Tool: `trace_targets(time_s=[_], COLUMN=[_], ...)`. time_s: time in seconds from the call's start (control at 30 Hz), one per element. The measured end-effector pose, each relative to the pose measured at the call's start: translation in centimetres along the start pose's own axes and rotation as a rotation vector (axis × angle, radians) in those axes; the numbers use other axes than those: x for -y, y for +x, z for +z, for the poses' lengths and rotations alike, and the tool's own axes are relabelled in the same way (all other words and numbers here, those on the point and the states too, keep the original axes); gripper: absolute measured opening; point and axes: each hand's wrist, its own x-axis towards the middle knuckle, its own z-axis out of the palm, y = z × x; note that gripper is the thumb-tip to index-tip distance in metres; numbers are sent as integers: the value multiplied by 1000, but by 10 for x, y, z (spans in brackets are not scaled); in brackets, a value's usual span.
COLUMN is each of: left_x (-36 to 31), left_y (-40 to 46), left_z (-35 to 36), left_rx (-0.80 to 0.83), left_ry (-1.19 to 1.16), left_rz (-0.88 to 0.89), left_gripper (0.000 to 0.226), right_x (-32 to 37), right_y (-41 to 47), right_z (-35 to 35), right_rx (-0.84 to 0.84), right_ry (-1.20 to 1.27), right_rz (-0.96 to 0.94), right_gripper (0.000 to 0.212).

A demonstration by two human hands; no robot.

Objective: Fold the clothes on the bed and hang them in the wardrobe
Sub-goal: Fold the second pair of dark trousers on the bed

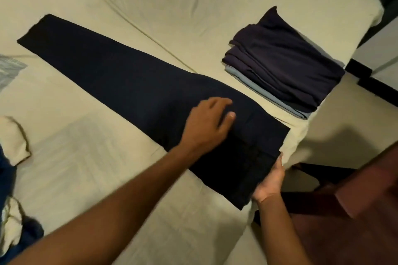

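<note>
A pair of dark navy trousers [120, 77] lies flat and lengthwise across the bed [107, 178], legs stacked, cuffs at the far left, waistband at the near right edge. My left hand [210, 121] rests flat on the trousers near the seat, fingers spread. My right hand [270, 180] grips the waistband at the bed's edge, fingers tucked under the cloth and mostly hidden. A folded stack of dark and grey-blue clothes [284, 66] sits on the bed's far right.
Unfolded blue and cream clothes [13, 206] lie at the left edge, with a grey patterned piece [10, 69] further up. A dark reddish wooden piece of furniture [355, 211] stands right of the bed. The floor [353, 114] shows beyond the bed's corner.
</note>
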Motion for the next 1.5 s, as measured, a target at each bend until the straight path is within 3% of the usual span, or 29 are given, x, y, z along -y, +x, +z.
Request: trace_targets(time_s=[0.07,0.13,0.23,0.37,0.6,0.7,0.77,0.83,0.9,1.1,1.3,1.5], left_x=[44,79,98,93,75,67,67,72,86,166,255,339], left_y=[10,12,0,-17,-31,-43,-45,-42,-38,-29,3,46], left_z=[-6,-5,11,32,47,56,56,47,31,-19,-74,-149], left_rx=[24,148,386,385,304,356,391,354,299,314,172,99], left_ry=[146,245,339,395,454,458,467,446,422,504,581,592], left_rz=[-114,-221,-186,-146,-78,-6,93,99,19,-53,-141,-301], left_gripper=[60,64,78,82,81,83,81,79,78,76,70,73], right_x=[8,17,31,46,42,38,27,8,-17,-99,-147,-190], right_y=[0,-6,-9,5,43,37,24,12,11,43,93,125], right_z=[-5,1,11,5,-5,1,12,31,56,133,197,261], right_rx=[3,70,121,67,-314,-642,-694,-540,-299,276,440,536], right_ry=[-27,-82,-224,-391,-547,-766,-1047,-1278,-1498,-2093,-2341,-2363], right_rz=[-34,-34,-132,-322,-367,-533,-783,-1111,-1268,-1047,-985,-1041], right_gripper=[77,78,41,39,38,36,41,45,46,54,58,65])
